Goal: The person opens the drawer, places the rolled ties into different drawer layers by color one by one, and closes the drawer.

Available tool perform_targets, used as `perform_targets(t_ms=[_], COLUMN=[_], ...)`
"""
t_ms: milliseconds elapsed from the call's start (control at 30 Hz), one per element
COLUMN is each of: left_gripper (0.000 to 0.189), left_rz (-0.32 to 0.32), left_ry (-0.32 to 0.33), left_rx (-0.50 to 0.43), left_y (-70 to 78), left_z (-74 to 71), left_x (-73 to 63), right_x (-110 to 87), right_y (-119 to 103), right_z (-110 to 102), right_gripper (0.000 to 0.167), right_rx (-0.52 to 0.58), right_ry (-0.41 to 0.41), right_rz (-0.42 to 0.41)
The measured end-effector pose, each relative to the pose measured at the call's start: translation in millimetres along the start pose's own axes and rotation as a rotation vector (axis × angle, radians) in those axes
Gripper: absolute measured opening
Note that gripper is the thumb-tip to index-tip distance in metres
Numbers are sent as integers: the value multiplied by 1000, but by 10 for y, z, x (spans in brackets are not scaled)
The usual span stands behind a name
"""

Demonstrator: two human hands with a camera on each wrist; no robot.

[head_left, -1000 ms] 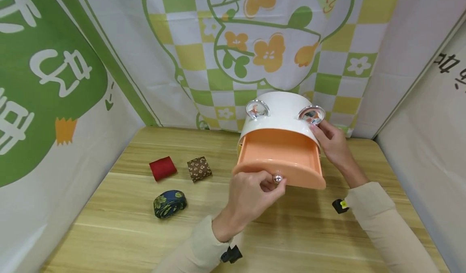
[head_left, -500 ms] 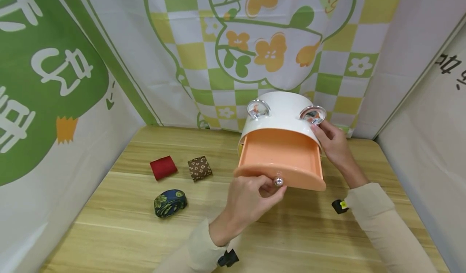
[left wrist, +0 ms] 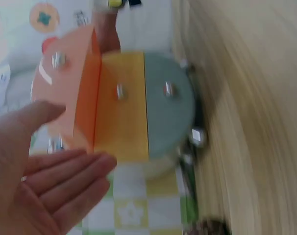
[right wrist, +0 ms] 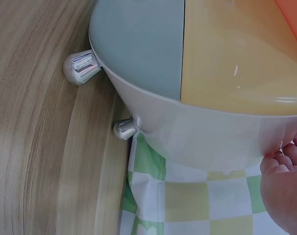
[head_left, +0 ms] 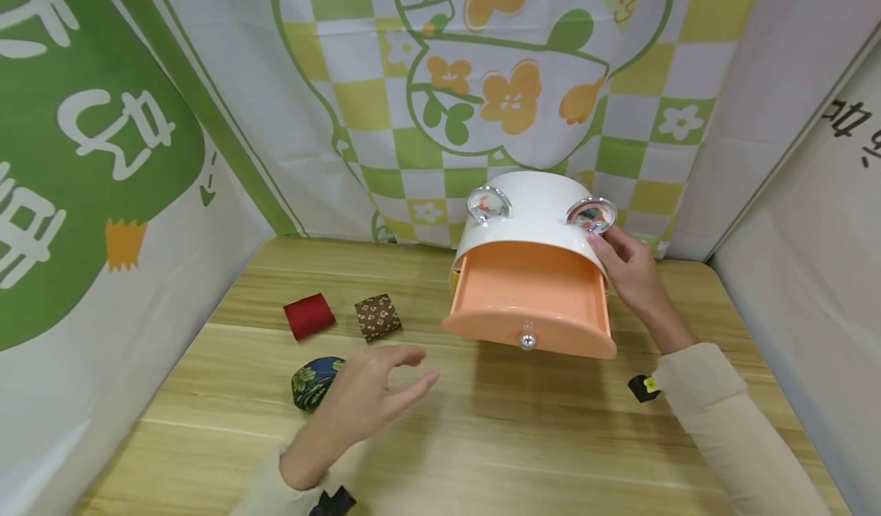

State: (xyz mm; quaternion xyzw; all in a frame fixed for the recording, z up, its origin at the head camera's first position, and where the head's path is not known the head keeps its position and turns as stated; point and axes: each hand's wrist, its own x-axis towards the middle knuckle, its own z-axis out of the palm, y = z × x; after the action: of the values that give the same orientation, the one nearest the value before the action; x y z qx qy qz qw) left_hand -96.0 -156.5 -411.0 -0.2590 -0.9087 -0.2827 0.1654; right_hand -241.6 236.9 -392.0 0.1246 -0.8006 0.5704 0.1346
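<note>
A white rounded drawer box with two shiny round ornaments on top stands at the back of the table. Its orange top drawer is pulled out and bare inside, with a silver knob in front. My right hand holds the box's right side, thumb by the ornament and fingers curled against the wall. My left hand holds nothing, fingers and thumb spread apart, partly covering a rolled navy tie with a green-yellow pattern. A rolled red tie and a rolled brown flowered tie lie behind it.
Below the orange drawer, the box has a yellow drawer and a grey-blue drawer, both pushed in. Silver feet raise it off the wooden table. A checkered cloth hangs close behind.
My left hand has let go of the silver knob and moved left towards the navy tie. The orange drawer stays out, and my right hand keeps its place on the box.
</note>
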Motion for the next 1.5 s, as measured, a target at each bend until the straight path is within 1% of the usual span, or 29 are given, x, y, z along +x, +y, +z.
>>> perform_targets(t_ms=[133,267,367,500,567,667,833,1000,1167,1300,1500], left_gripper=[41,49,58,76,83,88,97,102,103,101,96], left_rz=[-22,-53,-122,-219,-239,-254,-284,-319,-349,-373,-373], left_ry=[-92,-120,-146,-178,-188,-216,-263,-291,-313,-313,-303], left_rx=[9,74,93,124,145,169,200,172,152,137,134], left_y=[-391,-802,-1138,-1560,-1731,-1923,-2137,-2277,-2381,-2449,-2514], left_z=[-311,-567,-712,-826,-835,-826,-777,-723,-662,-617,-568], left_x=[-111,-178,-234,-295,-288,-276,-255,-188,-176,-175,-158], right_x=[3,0,-2,-9,-17,-24,-11,-3,-6,-7,-1], right_y=[7,3,-7,-16,-15,-20,-29,-29,-37,-39,-24], right_z=[-14,-17,-6,10,-2,-4,8,-8,2,1,-1], right_gripper=[50,51,50,49,49,50,49,49,49,50,52], right_rx=[1,-3,-3,-4,-16,-30,-24,-32,-49,-42,-10], right_ry=[-3,-4,-3,-3,-3,-13,-30,-19,-18,-31,-37], right_rz=[3,5,1,2,7,13,11,-4,8,15,21])
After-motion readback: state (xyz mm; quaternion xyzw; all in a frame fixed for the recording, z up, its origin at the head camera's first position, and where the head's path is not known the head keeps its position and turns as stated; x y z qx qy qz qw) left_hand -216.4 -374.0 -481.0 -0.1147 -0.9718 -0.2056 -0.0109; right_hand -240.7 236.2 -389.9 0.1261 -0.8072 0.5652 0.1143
